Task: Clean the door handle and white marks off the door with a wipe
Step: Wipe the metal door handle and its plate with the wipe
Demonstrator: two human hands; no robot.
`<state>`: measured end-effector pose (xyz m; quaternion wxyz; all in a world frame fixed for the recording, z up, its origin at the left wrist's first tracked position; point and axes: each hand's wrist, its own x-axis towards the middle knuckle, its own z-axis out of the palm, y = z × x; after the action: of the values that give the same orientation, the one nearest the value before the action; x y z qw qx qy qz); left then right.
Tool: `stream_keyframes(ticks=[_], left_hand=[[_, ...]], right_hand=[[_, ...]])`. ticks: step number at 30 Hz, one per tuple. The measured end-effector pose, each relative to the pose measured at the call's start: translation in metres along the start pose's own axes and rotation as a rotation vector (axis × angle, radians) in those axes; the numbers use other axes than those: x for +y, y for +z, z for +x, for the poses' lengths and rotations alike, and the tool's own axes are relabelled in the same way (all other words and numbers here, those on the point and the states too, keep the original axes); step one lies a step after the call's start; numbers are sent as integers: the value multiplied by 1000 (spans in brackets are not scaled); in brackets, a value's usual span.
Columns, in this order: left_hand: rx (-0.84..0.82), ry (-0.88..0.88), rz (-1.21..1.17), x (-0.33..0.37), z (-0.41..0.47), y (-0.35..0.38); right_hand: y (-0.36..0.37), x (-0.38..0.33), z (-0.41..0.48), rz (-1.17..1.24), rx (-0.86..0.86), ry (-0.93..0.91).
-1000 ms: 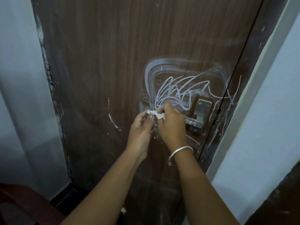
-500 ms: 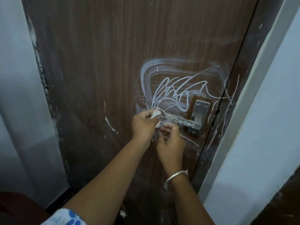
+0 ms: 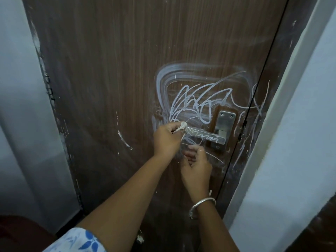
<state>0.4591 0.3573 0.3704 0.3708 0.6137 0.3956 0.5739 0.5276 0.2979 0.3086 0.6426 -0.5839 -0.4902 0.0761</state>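
Note:
A brown wooden door carries white scribbles and smears around a metal lever handle, which has white squiggles along its bar. My left hand pinches a small crumpled white wipe against the free left end of the handle. My right hand hangs just below the handle with its fingers loosely curled and nothing visible in it. A silver bangle sits on that wrist.
The handle's steel backplate is screwed near the door's right edge. White marks also cross the dark door frame at right. Pale walls flank the door. A short white streak lies left of my hands.
My right hand let go of the wipe and dropped below the handle. My left hand took the wipe alone and holds it at the handle's tip. The view shifted slightly.

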Motion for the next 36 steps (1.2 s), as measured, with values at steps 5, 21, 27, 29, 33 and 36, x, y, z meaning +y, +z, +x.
stream_keyframes(ticks=[5,21,27,29,33,36], left_hand=[[21,5,23,-4,-3,0],[-83,-16,19,-1,-11,-7],[-97,-60,-32,-1,-20,-13],[-119,-73,-62,-1,-24,-13],[-167,-64,-78,-1,-28,-13],[-181,-41,-34,-1,-28,-13]], right_hand=[[2,1,-4,-16,-29,7],[10,-7,2,59,-18,28],[16,-14,-2,163,50,32],[17,-16,-3,222,72,61],[17,-18,-3,276,133,89],[14,-18,-5,249,194,48]])
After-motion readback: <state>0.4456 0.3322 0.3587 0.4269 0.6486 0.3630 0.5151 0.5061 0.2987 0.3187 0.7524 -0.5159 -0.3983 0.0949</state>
